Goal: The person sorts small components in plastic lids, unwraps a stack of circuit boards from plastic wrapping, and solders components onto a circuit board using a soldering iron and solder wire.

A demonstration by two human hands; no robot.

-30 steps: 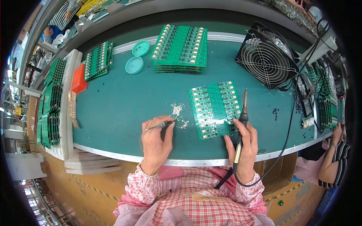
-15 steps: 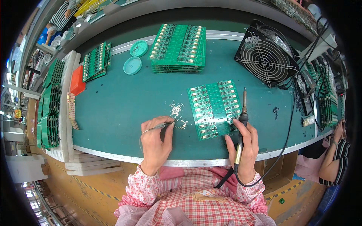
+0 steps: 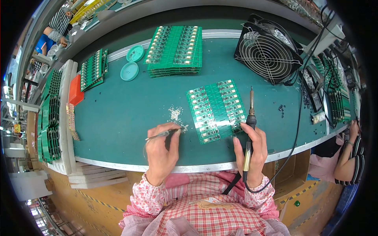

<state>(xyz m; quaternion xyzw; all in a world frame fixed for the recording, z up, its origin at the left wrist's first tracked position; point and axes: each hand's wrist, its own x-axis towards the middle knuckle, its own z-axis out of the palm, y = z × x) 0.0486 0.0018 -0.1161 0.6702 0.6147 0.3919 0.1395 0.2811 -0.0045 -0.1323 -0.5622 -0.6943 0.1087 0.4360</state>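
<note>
My left hand (image 3: 162,151) grips thin metal tweezers (image 3: 162,134) whose tips point right, just below a small heap of tiny pale parts (image 3: 175,116) on the green bench mat (image 3: 130,106). My right hand (image 3: 252,151) holds a soldering iron (image 3: 249,129) upright, its tip pointing away from me beside the right edge of a green circuit board panel (image 3: 217,110) that lies flat between my hands. The iron's black cord runs down off the bench edge.
A stack of green board panels (image 3: 175,50) lies at the back, two teal round lids (image 3: 132,65) to its left. A black wire-guarded fan (image 3: 268,51) stands back right. More boards sit in white racks (image 3: 59,118) at left. Another person's arm (image 3: 346,161) shows at right.
</note>
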